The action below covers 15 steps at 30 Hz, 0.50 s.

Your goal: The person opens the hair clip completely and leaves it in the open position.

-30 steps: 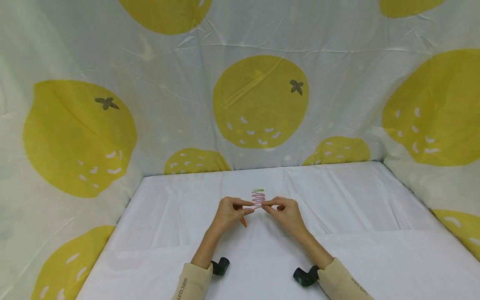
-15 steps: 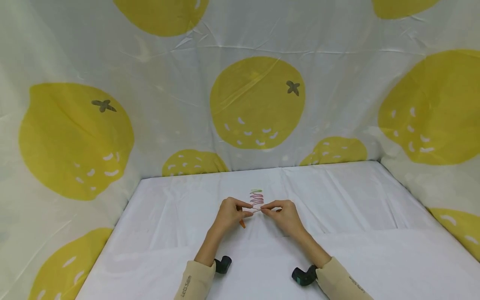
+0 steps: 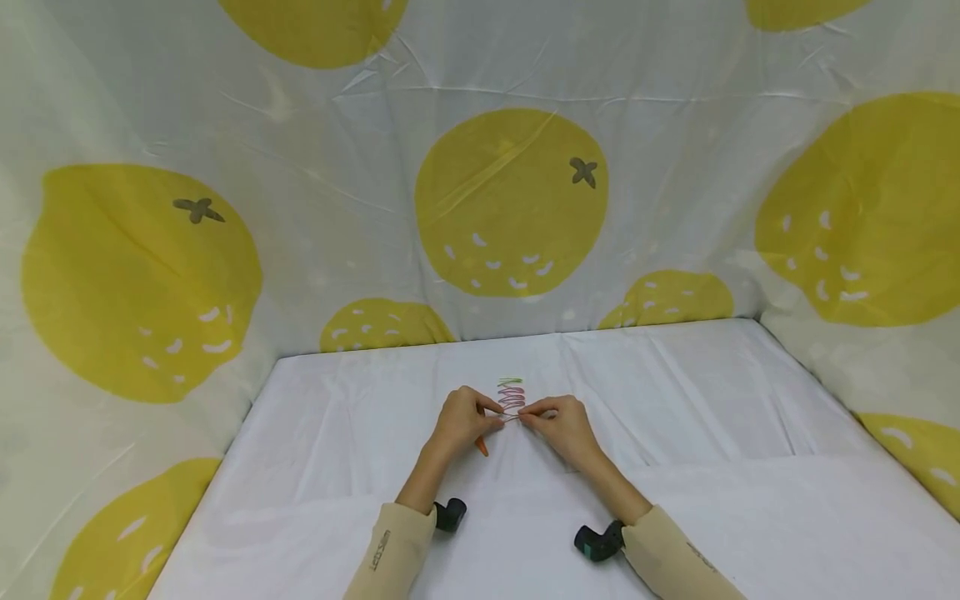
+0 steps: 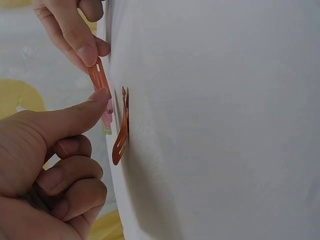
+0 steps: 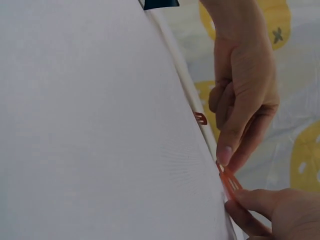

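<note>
Both hands meet over the table, each pinching one end of an orange snap hair clip [image 4: 98,74]. My left hand [image 3: 462,421] has thumb and index finger on its near end, the other fingers curled under. My right hand [image 3: 557,423] holds the opposite end between thumb and fingertips. Just below the left hand a second orange hair clip [image 4: 122,135] lies on the white cloth. Directly beyond the fingertips, several pink hair clips [image 3: 512,395] lie in a zigzag column, topped by green clips [image 3: 511,381] at the far end.
A white cloth [image 3: 675,392] covers the table. Behind it and at both sides hang curtains [image 3: 337,208] printed with yellow lemons. Black devices [image 3: 600,543] are strapped at both wrists, by the beige sleeves [image 3: 397,542].
The hands keep their pinch on the orange clip, with only slight shifts of fingers and forearms. The head view has swung a little, and the other clips stay put.
</note>
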Available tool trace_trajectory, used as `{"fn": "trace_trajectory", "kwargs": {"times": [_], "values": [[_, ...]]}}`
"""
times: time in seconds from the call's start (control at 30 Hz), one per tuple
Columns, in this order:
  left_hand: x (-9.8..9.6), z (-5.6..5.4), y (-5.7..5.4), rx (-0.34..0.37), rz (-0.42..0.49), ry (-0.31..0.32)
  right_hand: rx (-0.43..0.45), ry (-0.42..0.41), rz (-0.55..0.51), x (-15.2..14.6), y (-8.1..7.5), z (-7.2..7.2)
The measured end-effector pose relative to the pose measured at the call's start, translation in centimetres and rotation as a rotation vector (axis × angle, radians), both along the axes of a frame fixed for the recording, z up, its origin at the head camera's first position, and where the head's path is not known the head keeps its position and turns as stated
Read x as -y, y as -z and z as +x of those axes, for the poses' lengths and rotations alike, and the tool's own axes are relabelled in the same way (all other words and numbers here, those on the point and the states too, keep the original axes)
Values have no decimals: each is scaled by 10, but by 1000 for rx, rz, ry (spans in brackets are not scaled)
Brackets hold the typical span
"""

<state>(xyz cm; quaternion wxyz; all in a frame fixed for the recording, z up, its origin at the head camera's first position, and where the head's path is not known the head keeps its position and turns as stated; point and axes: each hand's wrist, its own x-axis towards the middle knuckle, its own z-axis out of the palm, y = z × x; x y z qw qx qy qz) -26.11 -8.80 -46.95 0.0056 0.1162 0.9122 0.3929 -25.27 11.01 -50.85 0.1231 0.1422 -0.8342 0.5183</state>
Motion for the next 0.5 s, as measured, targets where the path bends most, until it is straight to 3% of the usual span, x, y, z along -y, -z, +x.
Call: {"fn": "trace_trajectory", "kwargs": {"times": [0.17, 0.5], "values": [[0, -2, 0, -8, -19, 0, 21, 25, -5, 3, -1, -4], [3, -7, 5, 7, 29, 13, 91, 46, -6, 3, -1, -7]]}}
